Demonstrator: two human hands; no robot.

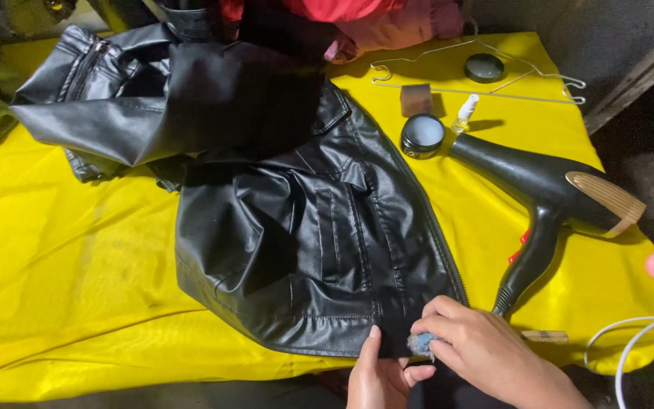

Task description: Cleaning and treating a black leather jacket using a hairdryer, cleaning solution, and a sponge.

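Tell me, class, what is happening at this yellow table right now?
A person is working on a black leather jacket spread over a yellow cloth. The left hand pinches the jacket's bottom hem by the zip, while the right hand presses a small blue-grey sponge against that edge. To the right lie a black hair dryer, an open round tin, its lid, a small spray bottle, a brown block and a wire hanger.

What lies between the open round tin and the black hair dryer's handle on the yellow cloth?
In the head view, only the hair dryer's own barrel crosses that stretch, its nozzle nearly reaching the open round tin; the yellow cloth is otherwise bare there.
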